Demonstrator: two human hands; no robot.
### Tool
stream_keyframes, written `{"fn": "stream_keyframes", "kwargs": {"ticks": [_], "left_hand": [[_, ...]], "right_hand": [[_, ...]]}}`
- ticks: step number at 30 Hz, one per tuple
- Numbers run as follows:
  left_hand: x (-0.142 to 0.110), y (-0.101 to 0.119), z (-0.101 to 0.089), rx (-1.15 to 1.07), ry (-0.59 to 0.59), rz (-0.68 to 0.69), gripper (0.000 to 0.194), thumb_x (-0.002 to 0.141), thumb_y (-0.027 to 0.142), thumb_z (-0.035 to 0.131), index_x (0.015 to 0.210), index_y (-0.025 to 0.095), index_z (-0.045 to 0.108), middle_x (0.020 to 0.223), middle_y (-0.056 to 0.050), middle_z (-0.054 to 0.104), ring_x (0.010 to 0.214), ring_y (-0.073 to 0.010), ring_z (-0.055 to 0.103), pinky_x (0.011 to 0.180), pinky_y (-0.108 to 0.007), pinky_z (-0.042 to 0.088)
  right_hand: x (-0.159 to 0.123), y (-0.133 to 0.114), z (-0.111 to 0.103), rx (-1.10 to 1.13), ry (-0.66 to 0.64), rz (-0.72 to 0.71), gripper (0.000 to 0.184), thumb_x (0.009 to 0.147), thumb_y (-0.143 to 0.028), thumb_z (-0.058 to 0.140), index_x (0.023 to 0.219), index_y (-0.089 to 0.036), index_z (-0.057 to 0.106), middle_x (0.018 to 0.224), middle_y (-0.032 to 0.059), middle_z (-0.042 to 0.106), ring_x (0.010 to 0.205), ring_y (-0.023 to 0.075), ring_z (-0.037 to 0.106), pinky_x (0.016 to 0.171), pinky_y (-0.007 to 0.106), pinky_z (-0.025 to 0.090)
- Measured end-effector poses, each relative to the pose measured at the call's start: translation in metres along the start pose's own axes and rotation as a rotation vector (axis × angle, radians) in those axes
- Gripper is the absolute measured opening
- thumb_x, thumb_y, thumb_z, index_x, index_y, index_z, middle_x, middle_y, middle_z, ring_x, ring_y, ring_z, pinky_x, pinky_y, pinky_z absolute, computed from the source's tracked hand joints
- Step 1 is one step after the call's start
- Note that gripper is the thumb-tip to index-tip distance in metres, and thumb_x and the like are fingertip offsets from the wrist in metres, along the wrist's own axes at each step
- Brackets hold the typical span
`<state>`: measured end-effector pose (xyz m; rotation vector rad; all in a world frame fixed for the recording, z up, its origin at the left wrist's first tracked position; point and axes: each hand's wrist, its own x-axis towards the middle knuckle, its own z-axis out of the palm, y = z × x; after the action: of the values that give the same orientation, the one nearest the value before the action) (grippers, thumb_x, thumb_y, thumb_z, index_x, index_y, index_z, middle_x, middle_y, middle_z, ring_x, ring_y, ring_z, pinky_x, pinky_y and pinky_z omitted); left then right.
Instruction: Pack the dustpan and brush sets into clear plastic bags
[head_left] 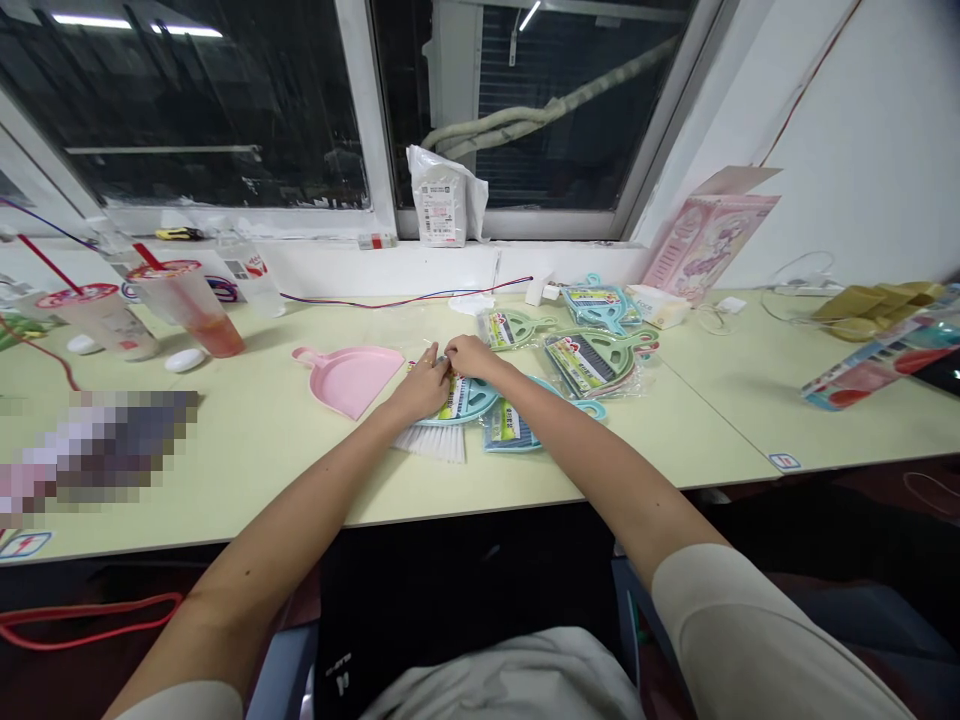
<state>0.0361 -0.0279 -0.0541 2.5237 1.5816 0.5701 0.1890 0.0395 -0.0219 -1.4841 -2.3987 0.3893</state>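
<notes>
At the middle of the table my left hand point(426, 386) and my right hand point(471, 356) meet, fingertips together, over a light blue dustpan point(484, 402) with a printed label. The fingers of both hands are closed in a pinch; what lies between them is hidden. White brush bristles point(439, 441) stick out below the blue dustpan, toward me. A pink dustpan point(356, 380) lies to the left of my left hand, its handle pointing left. Under my right forearm is another blue dustpan set point(512, 428) with a label, partly covered.
Behind and right lie wrapped green dustpan sets point(592, 360), a smaller green one point(510, 328) and a blue one point(600, 303). Drink cups point(199, 310) with red straws stand at left. A pink box point(712, 235) and yellow pieces point(862, 308) are at right. The table's front edge is near me.
</notes>
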Motion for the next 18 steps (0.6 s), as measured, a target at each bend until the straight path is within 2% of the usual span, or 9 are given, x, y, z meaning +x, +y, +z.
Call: {"fn": "stream_keyframes", "kwargs": {"ticks": [4,8,10,13,15,18], "left_hand": [[-0.003,0.003,0.001,0.085,0.009,-0.039,0.05,0.105,0.027,0.033,0.143,0.007,0.057,0.171,-0.024,0.029,0.161,-0.0357,0.021,0.127,-0.054,0.028],[-0.005,0.011,-0.003,0.172,0.052,-0.038,0.045,0.103,0.025,0.036,0.132,0.007,0.064,0.167,-0.026,0.035,0.157,-0.0373,0.03,0.123,-0.054,0.034],[-0.007,0.019,-0.009,0.221,0.093,-0.042,0.042,0.102,0.024,0.038,0.127,0.006,0.067,0.155,-0.027,0.05,0.149,-0.0378,0.042,0.119,-0.053,0.038],[-0.014,0.03,-0.022,0.246,0.125,-0.024,0.038,0.101,0.023,0.039,0.12,0.008,0.069,0.123,-0.025,0.067,0.126,-0.0372,0.059,0.107,-0.05,0.046],[-0.022,0.035,-0.034,0.174,0.067,0.001,0.035,0.101,0.025,0.04,0.115,0.013,0.069,0.105,-0.019,0.07,0.105,-0.034,0.065,0.095,-0.046,0.05],[-0.034,0.034,-0.057,-0.067,-0.124,0.046,0.024,0.099,0.029,0.045,0.102,0.019,0.067,0.088,-0.009,0.07,0.08,-0.0254,0.064,0.077,-0.037,0.049]], "right_hand": [[0.004,-0.005,0.003,-0.038,-0.003,0.013,0.026,0.095,-0.015,0.054,0.091,-0.016,0.08,0.094,0.0112,0.079,0.086,0.0194,0.067,0.072,0.026,0.041],[0.003,-0.006,0.004,-0.048,-0.01,0.017,0.026,0.096,-0.018,0.054,0.091,-0.016,0.08,0.092,0.0108,0.078,0.086,0.0191,0.066,0.071,0.026,0.041],[0.001,-0.006,0.005,-0.063,0.001,0.027,0.025,0.097,-0.02,0.055,0.093,-0.016,0.08,0.097,0.0122,0.078,0.094,0.0207,0.067,0.075,0.026,0.043],[-0.002,-0.009,0.006,-0.127,0.038,0.011,0.023,0.096,-0.022,0.058,0.097,-0.014,0.08,0.11,0.0165,0.076,0.107,0.0257,0.065,0.083,0.029,0.046],[-0.003,-0.011,0.007,-0.168,0.041,0.004,0.023,0.097,-0.023,0.059,0.101,-0.013,0.079,0.117,0.0187,0.074,0.114,0.0284,0.064,0.088,0.031,0.048],[-0.001,-0.011,0.008,-0.176,0.038,0.022,0.024,0.1,-0.023,0.057,0.106,-0.013,0.079,0.122,0.0188,0.073,0.121,0.0292,0.062,0.095,0.033,0.049]]}}
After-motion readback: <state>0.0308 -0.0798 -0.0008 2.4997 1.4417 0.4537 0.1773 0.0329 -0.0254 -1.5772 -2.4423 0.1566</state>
